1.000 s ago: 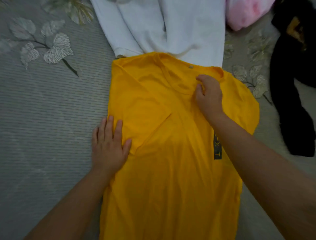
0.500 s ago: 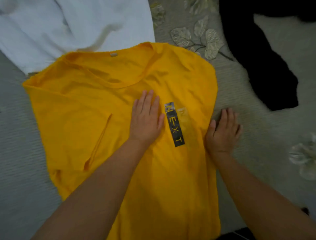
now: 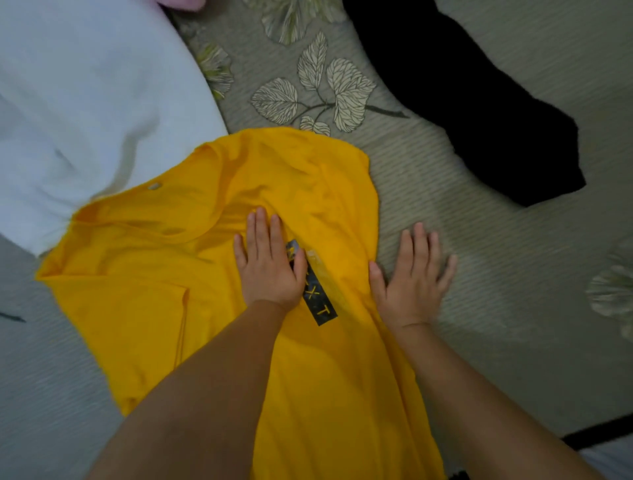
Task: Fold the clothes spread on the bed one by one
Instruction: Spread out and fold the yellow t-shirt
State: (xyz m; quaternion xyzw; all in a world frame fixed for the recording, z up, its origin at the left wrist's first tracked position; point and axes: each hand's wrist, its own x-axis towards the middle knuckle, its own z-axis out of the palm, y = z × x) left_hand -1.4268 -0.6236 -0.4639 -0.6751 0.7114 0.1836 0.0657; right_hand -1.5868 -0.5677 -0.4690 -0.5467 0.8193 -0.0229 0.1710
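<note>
A yellow T-shirt (image 3: 144, 281) lies flat on the bed, its left sleeve folded inward, its neckline towards the upper left. A dark label strip (image 3: 317, 301) with yellow letters runs down its chest. My left hand (image 3: 269, 263) presses flat on the chest beside the label, fingers straight. My right hand (image 3: 412, 277) rests flat at the shirt's right edge, mostly on the bedcover, thumb touching the yellow cloth.
A white garment (image 3: 85, 102) lies at the upper left, partly under the shirt's collar. A black garment (image 3: 472, 113) stretches across the upper right. A bit of pink cloth (image 3: 181, 3) shows at the top edge. The grey bedcover (image 3: 513, 274) has leaf prints.
The view has swung right across the shirt. My left hand moved from the folded left sleeve to the chest; my right hand left the collar and went to the shirt's right edge.
</note>
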